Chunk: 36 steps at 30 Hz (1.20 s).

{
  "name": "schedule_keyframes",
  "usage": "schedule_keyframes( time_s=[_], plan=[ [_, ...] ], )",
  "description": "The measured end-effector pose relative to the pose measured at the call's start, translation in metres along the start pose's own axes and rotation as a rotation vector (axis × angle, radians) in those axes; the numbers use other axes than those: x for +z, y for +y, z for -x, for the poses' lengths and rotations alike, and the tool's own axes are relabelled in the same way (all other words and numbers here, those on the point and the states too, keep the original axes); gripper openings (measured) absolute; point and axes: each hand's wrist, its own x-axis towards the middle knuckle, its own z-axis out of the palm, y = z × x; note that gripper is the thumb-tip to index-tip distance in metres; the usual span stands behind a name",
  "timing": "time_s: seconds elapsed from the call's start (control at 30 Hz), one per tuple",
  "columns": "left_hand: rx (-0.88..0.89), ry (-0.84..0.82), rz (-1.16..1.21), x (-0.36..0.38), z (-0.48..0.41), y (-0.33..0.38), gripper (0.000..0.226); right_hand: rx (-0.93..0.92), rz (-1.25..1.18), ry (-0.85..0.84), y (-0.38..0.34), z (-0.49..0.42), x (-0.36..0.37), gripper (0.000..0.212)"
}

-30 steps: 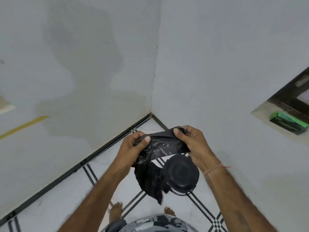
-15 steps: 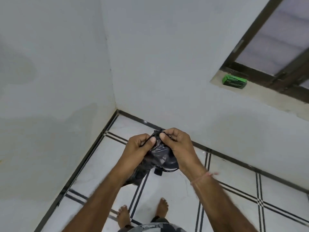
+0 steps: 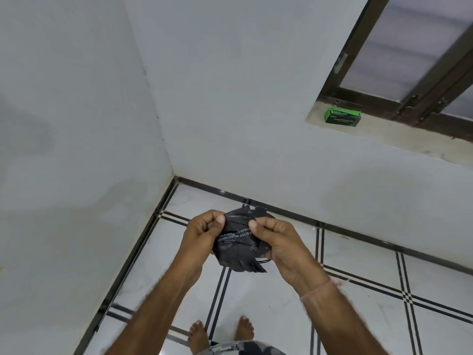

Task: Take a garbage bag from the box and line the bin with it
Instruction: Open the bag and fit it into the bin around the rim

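The bag sits between the left hand and the right hand, in front of the person and above the floor. Two feet stand on the floor below the hands. The box lies on the window sill, up and to the right, well apart from the bag.

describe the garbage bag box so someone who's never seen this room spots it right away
Look to the dark-framed window at the upper right. Along its foot runs a pale sill, and the box sits near the sill's left end. It is small and bright green with a dark printed face, the only bright colour among white walls and dark wood.
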Motion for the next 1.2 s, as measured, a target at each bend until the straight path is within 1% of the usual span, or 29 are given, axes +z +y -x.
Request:
schedule_keyframes(
  time_s=[0.07, 0.1, 0.17, 0.27, 0.37, 0.4, 0.43, 0.47, 0.5, 0.53, 0.57, 0.6, 0.63, 0.7, 0.77, 0.83, 0.93, 1.0, 1.07, 1.1, 1.13, 1.2],
  plan=[
    [-0.019, -0.047, -0.013, 0.006, 0.004, 0.005, 0.027, -0.019, 0.058, -0.004, -0.004, 0.002, -0.004, 0.018],
    [-0.022, -0.073, -0.007, 0.012, 0.005, 0.008, 0.030, -0.034, 0.082, -0.013, -0.006, 0.003, -0.006, 0.015],
    [-0.019, -0.100, -0.003, 0.025, 0.007, 0.015, 0.032, -0.059, 0.094, -0.037, -0.010, 0.005, -0.011, 0.017],
    [-0.033, -0.080, -0.008, 0.039, 0.006, 0.016, 0.029, -0.095, 0.081, -0.050, -0.014, 0.004, -0.022, 0.025],
    [-0.064, -0.052, 0.028, 0.047, 0.009, 0.011, 0.027, -0.111, 0.041, -0.073, -0.013, 0.004, -0.034, 0.018],
    [-0.058, -0.021, 0.055, 0.050, 0.011, 0.009, 0.023, -0.125, 0.046, -0.050, -0.011, 0.004, -0.036, 0.017],
    [-0.043, 0.033, 0.085, 0.055, 0.014, 0.009, 0.018, -0.159, 0.098, 0.017, -0.007, 0.005, -0.038, 0.020],
    [-0.032, 0.100, 0.116, 0.061, 0.016, 0.008, 0.015, -0.231, 0.198, 0.136, -0.003, 0.006, -0.039, 0.024],
    [-0.022, 0.168, 0.141, 0.065, 0.017, 0.006, 0.016, -0.334, 0.307, 0.280, 0.000, 0.007, -0.041, 0.024],
    [-0.015, 0.223, 0.163, 0.070, 0.017, 0.004, 0.021, -0.451, 0.368, 0.376, 0.000, 0.010, -0.044, 0.020],
    [-0.012, 0.253, 0.186, 0.076, 0.018, 0.005, 0.026, -0.539, 0.376, 0.385, -0.003, 0.015, -0.047, 0.017],
    [-0.020, 0.259, 0.214, 0.081, 0.018, 0.006, 0.029, -0.561, 0.347, 0.323, -0.007, 0.020, -0.047, 0.018],
    [-0.034, 0.236, 0.248, 0.085, 0.019, 0.007, 0.028, -0.522, 0.294, 0.222, -0.012, 0.025, -0.047, 0.020],
    [-0.074, 0.150, 0.315, 0.095, 0.021, 0.009, 0.024, -0.373, 0.170, 0.046, -0.018, 0.035, -0.045, 0.027],
    [-0.096, 0.086, 0.340, 0.104, 0.025, 0.013, 0.024, -0.285, 0.071, -0.005, -0.017, 0.038, -0.047, 0.035],
    [-0.100, 0.055, 0.353, 0.109, 0.027, 0.012, 0.028, -0.275, 0.030, 0.024, -0.015, 0.036, -0.050, 0.034],
    [-0.158, 0.019, 0.390, 0.113, 0.029, 0.009, 0.036, -0.240, 0.006, 0.056, -0.011, 0.033, -0.056, 0.024],
    [-0.205, 0.017, 0.417, 0.113, 0.029, 0.004, 0.042, -0.175, -0.101, 0.045, -0.009, 0.033, -0.056, 0.019],
    [-0.229, 0.040, 0.433, 0.111, 0.029, 0.000, 0.036, -0.108, -0.251, 0.040, -0.008, 0.034, -0.057, 0.016],
    [-0.230, 0.066, 0.425, 0.109, 0.028, -0.003, 0.037, -0.078, -0.297, 0.055, -0.008, 0.033, -0.059, 0.013],
    [-0.225, 0.097, 0.413, 0.106, 0.028, -0.004, 0.041, -0.050, -0.329, 0.082, -0.008, 0.033, -0.063, 0.014],
    [-0.202, 0.170, 0.401, 0.100, 0.026, -0.005, 0.050, 0.007, -0.364, 0.175, -0.008, 0.027, -0.075, 0.022]
  ],
)
